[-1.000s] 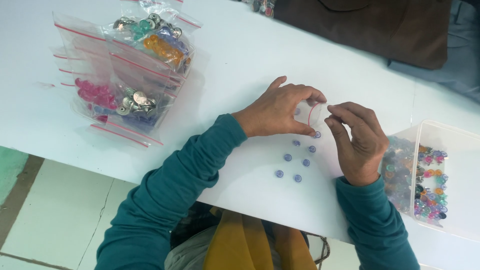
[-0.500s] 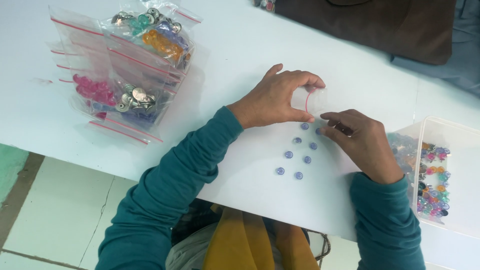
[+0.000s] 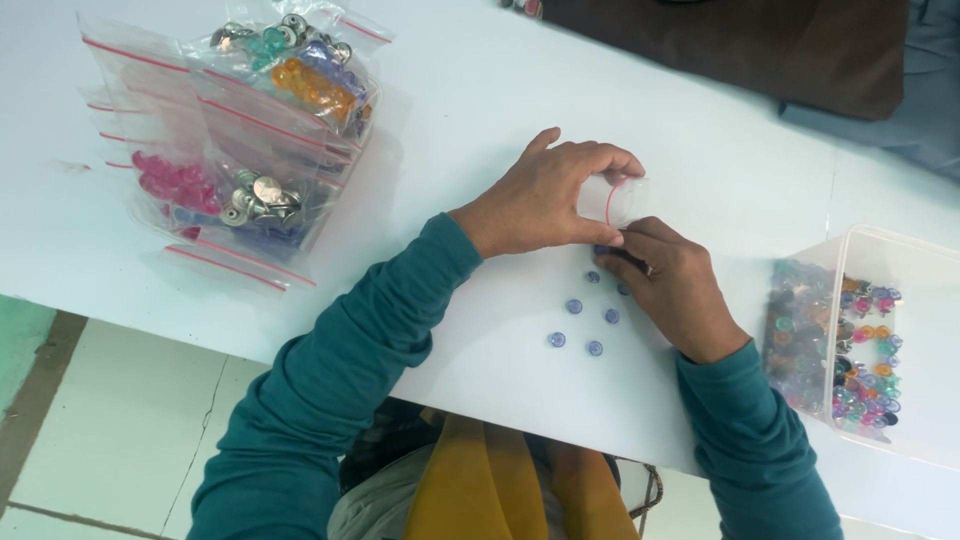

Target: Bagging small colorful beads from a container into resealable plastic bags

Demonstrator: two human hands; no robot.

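Fingers (image 3: pixel 600 165) of left hand (image 3: pixel 545 200) pinch a small clear bag (image 3: pixel 625 200); right hand (image 3: pixel 670 285) fingers close on a blue bead (image 3: pixel 600 250) at its 6 o'clock; loose beads (image 3: pixel 573 306) lie on the worktop (image 3: pixel 480 110).

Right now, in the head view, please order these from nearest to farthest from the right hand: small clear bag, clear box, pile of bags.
1. Small clear bag: just above the right hand, at its fingertips.
2. Clear box: to the right, at the table's edge.
3. Pile of bags: far left.
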